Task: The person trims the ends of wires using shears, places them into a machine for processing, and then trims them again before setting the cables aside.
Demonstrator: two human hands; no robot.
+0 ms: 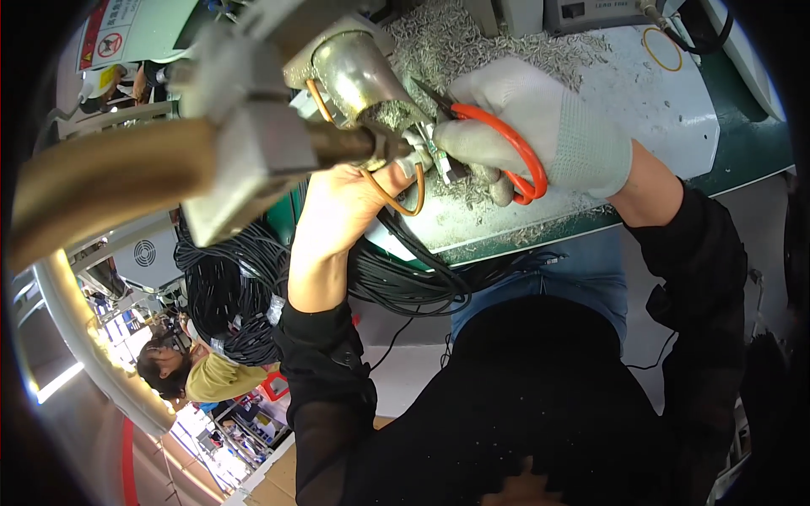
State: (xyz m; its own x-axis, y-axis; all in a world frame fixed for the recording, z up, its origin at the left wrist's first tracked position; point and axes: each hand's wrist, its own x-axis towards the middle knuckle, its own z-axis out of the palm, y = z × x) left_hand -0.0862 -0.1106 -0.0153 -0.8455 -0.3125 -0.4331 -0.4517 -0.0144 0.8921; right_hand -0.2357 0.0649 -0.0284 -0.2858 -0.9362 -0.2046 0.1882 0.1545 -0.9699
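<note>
My bare left hand (342,202) is closed, its fingertips pinching a small green circuit board (441,162) with metal parts. What look like white covers are on those fingertips. My right hand (540,118), in a white glove, is closed around red-handled cutters (525,152). Their dark tips point up and left, away from the board. The gloved thumb and fingers are right beside the board; whether they touch it I cannot tell. A metal cylinder (359,76) with its open end toward my hands stands just beyond them. A thin orange-brown loop (419,194) hangs by my left fingers.
Silvery clippings (456,42) cover much of the white work surface (650,118). A blurred metal fixture (253,143) with a thick tan tube looms close at left. Coiled black cables (228,287) hang off the near edge. A grey box (591,13) stands behind; another person (211,371) sits at lower left.
</note>
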